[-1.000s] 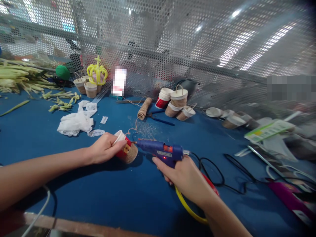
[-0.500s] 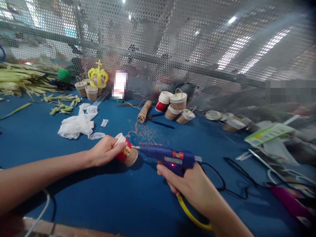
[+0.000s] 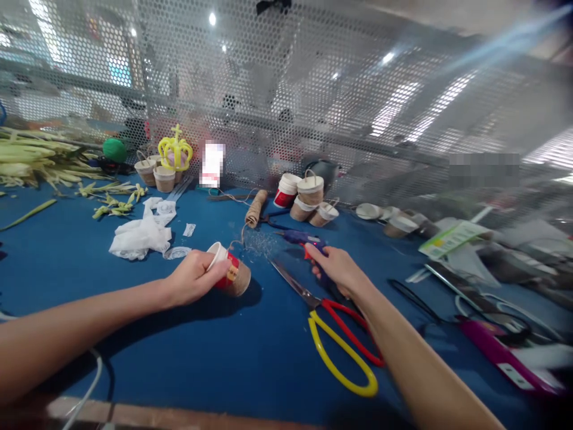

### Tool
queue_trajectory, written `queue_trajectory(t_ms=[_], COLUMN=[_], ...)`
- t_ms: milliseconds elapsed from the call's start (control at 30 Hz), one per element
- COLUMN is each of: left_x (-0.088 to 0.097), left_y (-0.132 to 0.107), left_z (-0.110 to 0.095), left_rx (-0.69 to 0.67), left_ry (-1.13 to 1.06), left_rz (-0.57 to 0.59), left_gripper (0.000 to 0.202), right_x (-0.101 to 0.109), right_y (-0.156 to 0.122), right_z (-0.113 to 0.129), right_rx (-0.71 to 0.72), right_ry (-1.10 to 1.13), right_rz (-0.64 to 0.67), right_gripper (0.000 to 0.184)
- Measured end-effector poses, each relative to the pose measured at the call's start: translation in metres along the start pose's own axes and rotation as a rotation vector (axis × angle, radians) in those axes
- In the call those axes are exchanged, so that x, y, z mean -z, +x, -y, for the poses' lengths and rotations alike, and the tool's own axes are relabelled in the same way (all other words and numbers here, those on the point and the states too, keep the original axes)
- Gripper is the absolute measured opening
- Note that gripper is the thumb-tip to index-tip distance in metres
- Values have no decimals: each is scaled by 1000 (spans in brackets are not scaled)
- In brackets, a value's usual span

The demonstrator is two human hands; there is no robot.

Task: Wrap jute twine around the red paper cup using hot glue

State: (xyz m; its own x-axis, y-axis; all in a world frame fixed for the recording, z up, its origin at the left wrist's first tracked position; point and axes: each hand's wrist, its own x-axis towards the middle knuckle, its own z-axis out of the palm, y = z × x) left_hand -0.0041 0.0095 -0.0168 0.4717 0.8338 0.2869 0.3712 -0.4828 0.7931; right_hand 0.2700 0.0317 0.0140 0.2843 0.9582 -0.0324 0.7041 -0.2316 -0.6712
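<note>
My left hand (image 3: pixel 193 278) is closed around the rim of a tilted red and white paper cup (image 3: pixel 233 272), whose lower part is wrapped in brown twine. A strand runs from the cup back to a twine roll (image 3: pixel 256 209). My right hand (image 3: pixel 333 266) grips a blue glue gun (image 3: pixel 302 237) farther back, its nozzle pointing left beside dark-handled pliers (image 3: pixel 273 222). Scissors (image 3: pixel 308 297) with one red and one yellow handle lie open on the blue table (image 3: pixel 215 364), below my right hand and partly behind my forearm.
White crumpled lace (image 3: pixel 141 236) lies at left, near green husk strips (image 3: pixel 40 152). Small twine-wrapped buckets (image 3: pixel 308 197) stand at the back before a perforated metal screen (image 3: pixel 250 77). A yellow crown (image 3: pixel 176 149) sits back left. On the right are a purple power strip (image 3: pixel 496 352) and black cord (image 3: pixel 414 301).
My right hand has carried the glue gun away from the cup, back and slightly right, uncovering the scissors. My left hand still holds the cup in nearly the same place. The view has shifted slightly.
</note>
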Motion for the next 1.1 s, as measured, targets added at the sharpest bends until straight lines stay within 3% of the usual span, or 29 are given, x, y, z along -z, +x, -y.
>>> queue_trajectory(t_ms=[167, 333, 467, 533, 633, 733, 867, 967, 1100], left_x=[0, 0, 0, 0, 0, 0, -1, -2, -2], left_y=[-3, -4, -8, -11, -13, -13, -13, -12, -8], left_z=[-2, -4, -13, -18, -23, -22, -21, -22, -25], left_rx=[-103, -205, -427, -553, -618, -555, -399, -93, 294], left_ry=[58, 140, 199, 195, 196, 173, 51, -142, -472], left_rz=[2, -18, -7, 8, 39, 58, 124, 190, 147], left_gripper=[36, 37, 32, 29, 28, 28, 30, 38, 46], right_x=[-9, -13, -31, -41, -50, -51, -48, -45, -37], right_y=[22, 0, -37, -50, -60, -68, -77, -82, -85], right_z=[-3, 28, 57, 65, 70, 73, 76, 74, 68], right_rx=[-22, 148, 315, 374, 363, 320, 374, 418, 426], right_ry=[-170, -238, -116, 144, 508, 747, 822, 780, 731], right_rz=[-12, -4, 287, 573, 709, 681, 632, 471, 280], right_gripper=[35, 26, 46, 53, 44, 25, 8, 8, 9])
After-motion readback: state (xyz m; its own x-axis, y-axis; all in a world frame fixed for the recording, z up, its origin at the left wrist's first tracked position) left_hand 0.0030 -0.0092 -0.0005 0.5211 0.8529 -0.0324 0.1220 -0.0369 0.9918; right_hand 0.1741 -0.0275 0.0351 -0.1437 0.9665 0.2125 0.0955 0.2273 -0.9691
